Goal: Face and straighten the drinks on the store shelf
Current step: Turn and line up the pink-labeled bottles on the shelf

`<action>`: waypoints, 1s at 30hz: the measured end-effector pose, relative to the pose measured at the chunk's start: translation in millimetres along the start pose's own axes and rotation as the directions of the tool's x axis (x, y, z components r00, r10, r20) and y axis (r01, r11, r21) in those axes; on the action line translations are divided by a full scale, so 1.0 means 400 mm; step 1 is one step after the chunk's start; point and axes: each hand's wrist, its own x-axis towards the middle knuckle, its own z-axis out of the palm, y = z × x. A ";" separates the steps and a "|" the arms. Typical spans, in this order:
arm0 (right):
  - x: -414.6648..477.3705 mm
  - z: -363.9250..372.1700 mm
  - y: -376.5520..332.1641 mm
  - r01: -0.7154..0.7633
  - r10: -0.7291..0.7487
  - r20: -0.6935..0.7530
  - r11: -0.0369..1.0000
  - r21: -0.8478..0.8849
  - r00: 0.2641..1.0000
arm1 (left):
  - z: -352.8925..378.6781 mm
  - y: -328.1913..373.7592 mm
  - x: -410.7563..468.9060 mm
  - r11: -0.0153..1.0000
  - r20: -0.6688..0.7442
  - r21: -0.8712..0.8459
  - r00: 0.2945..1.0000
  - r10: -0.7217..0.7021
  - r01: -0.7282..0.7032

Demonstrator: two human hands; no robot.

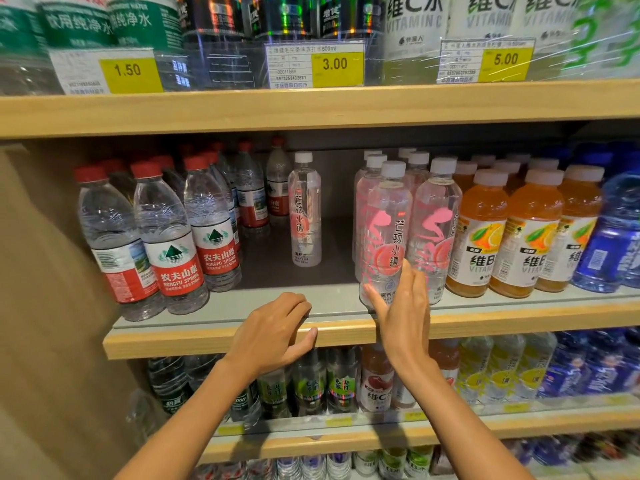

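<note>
Right hand (pixel 403 317) touches the pink bottle (pixel 386 230); left hand (pixel 273 330) grips shelf edge (pixel 207 341).

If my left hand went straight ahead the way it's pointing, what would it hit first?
Likely the lone white-capped bottle standing back in the gap. Your left hand holds the shelf edge, with bare shelf floor ahead before that bottle, though depth is hard to judge.
</note>
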 end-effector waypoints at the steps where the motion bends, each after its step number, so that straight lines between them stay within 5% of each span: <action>1: -0.001 -0.001 -0.003 0.000 0.000 -0.002 1.000 -0.015 1.000 | -0.002 0.001 0.000 1.000 0.002 -0.004 1.000 -0.002 0.002; 7: -0.014 -0.025 -0.016 -0.020 0.020 -0.061 1.000 0.004 0.998 | -0.015 0.001 -0.003 0.998 -0.029 -0.056 0.999 -0.020 0.018; 10: -0.041 -0.038 -0.029 0.138 -0.117 -0.173 0.984 0.114 0.978 | -0.022 -0.019 -0.019 1.000 -0.065 -0.005 0.998 -0.008 0.007; 14: -0.037 0.017 -0.084 0.293 -0.309 0.019 0.917 0.269 0.951 | -0.015 -0.046 -0.035 0.996 -0.076 0.084 0.997 0.033 -0.027; 21: 0.126 0.222 -0.158 -0.047 -0.061 0.253 0.915 0.401 0.966 | 0.014 -0.060 -0.043 0.983 -0.123 0.167 0.988 0.095 -0.074; 25: 0.213 0.322 -0.162 -0.174 0.064 0.364 0.945 0.276 0.929 | 0.022 -0.064 -0.045 0.980 -0.154 0.180 0.982 0.109 -0.080; 30: 0.245 0.378 -0.170 -0.297 0.063 0.437 0.819 0.491 0.897 | 0.022 -0.069 -0.045 0.980 -0.172 0.189 0.980 0.098 -0.065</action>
